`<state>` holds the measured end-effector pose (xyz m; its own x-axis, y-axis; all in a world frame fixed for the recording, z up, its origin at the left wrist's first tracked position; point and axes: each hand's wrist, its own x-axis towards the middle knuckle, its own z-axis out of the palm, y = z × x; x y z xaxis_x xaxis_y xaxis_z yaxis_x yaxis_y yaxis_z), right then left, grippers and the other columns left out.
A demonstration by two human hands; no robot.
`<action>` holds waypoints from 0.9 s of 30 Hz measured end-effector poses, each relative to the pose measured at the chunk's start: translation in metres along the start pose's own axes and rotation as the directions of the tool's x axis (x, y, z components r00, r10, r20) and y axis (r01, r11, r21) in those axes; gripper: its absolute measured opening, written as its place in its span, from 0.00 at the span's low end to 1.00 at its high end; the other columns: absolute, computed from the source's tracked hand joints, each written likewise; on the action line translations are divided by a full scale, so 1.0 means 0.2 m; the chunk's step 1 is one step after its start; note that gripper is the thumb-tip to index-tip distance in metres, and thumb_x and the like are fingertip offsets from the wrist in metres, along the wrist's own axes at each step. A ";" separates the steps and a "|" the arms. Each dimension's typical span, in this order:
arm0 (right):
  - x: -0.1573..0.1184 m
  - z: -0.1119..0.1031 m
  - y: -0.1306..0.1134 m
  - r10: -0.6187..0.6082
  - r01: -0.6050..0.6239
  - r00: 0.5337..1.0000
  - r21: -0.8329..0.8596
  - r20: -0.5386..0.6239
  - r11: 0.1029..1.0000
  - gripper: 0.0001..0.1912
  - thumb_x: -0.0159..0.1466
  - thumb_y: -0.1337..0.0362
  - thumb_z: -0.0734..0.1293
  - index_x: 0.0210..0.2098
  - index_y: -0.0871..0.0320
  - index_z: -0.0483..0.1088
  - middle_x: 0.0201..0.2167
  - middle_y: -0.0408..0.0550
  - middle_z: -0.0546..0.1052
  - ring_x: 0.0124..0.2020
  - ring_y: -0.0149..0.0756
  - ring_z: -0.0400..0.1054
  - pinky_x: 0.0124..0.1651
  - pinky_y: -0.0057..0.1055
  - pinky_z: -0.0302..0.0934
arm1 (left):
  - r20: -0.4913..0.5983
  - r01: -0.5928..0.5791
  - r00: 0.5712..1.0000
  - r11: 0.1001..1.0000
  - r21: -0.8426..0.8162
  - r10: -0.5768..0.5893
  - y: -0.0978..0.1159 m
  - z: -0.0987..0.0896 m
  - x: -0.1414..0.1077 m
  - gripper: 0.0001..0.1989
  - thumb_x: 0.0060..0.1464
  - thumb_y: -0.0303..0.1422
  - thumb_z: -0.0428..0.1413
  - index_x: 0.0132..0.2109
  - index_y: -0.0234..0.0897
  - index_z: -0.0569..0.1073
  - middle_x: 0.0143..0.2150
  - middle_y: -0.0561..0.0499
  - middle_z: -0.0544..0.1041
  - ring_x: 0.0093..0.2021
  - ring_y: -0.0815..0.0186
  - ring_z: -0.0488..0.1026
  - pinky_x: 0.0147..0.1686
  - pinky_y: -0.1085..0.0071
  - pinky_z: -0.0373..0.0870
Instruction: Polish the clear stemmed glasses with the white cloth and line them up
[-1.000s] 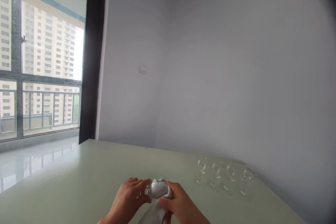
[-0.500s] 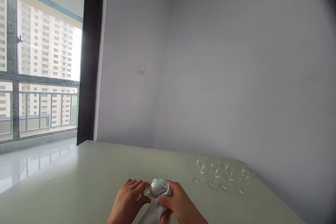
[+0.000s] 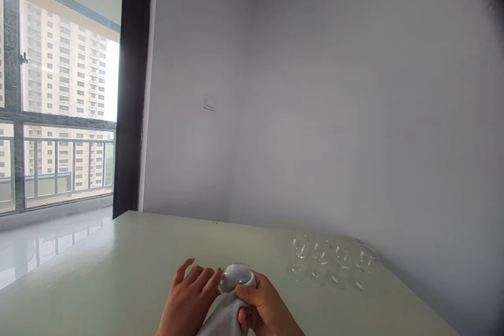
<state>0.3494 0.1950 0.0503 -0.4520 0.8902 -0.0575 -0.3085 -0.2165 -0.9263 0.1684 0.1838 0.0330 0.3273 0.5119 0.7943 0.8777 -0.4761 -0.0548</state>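
Note:
Low in the middle, a clear wine glass [image 3: 238, 274] lies tilted on its side between my two hands, above the table. A light grey cloth [image 3: 226, 316] is stuffed into its bowl and hangs down below it. My right hand [image 3: 260, 302] is wrapped round the bowl side, its thumb pressing the cloth against the glass. My left hand [image 3: 191, 294] is at the other end of the glass, fingertips on the stem and foot end, with the little finger raised. The left thumb is hidden.
Several clear stemmed glasses [image 3: 321, 253] stand in rows on the right of the pale green table [image 3: 129, 268]. Behind the table are grey walls with a switch [image 3: 210, 103]. A dark-framed window [image 3: 65, 123] is at the left.
My left little finger has lifted and the left fingers have closed up to the glass's end. The right hand has shifted slightly, and the cloth hangs differently. The view has moved slightly.

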 end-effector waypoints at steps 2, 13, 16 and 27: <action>-0.04 0.01 -0.03 -0.002 0.002 1.000 -0.185 0.004 0.983 0.20 0.51 0.64 0.69 0.43 0.61 0.68 0.25 0.42 0.72 0.16 0.26 0.63 0.20 0.24 0.57 | 0.162 0.043 0.986 0.994 -0.100 -0.027 -0.02 -0.02 0.01 0.08 0.55 0.28 0.53 0.42 0.43 0.70 0.29 0.57 0.76 0.29 0.66 0.70 0.44 0.64 0.59; -0.32 -0.10 -0.26 -0.042 0.162 0.985 -0.804 0.169 0.572 0.08 0.50 0.66 0.66 0.28 0.49 0.76 0.25 0.39 0.74 0.24 0.32 0.65 0.24 0.26 0.52 | 0.797 0.813 0.569 0.009 -0.583 0.202 0.05 -0.03 0.02 0.28 0.39 0.58 0.56 0.22 0.33 0.68 0.12 0.58 0.59 0.12 0.76 0.51 0.13 0.77 0.44; -0.33 -0.10 -0.32 -0.006 0.201 0.972 -0.813 0.236 0.546 0.10 0.50 0.69 0.65 0.29 0.50 0.77 0.23 0.40 0.74 0.23 0.31 0.64 0.26 0.26 0.54 | 0.743 0.782 0.623 -0.222 -0.583 0.246 0.11 0.00 0.00 0.30 0.37 0.60 0.56 0.20 0.32 0.68 0.12 0.60 0.54 0.12 0.78 0.45 0.14 0.76 0.37; -0.10 -0.19 -0.30 -0.658 -0.021 0.741 -0.984 -0.134 0.177 0.21 0.60 0.68 0.54 0.48 0.52 0.68 0.49 0.53 0.67 0.43 0.44 0.67 0.37 0.36 0.63 | 0.740 0.563 0.635 -0.523 -0.640 -0.221 0.16 0.18 -0.02 0.28 0.39 0.56 0.59 0.36 0.34 0.70 0.17 0.60 0.62 0.18 0.74 0.62 0.21 0.76 0.52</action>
<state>0.4094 0.2055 0.0927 -0.0197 0.8561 0.5165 0.7784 0.3374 -0.5295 0.2071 0.1922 0.0071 0.2727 0.9597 0.0686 -0.4987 0.0800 0.8631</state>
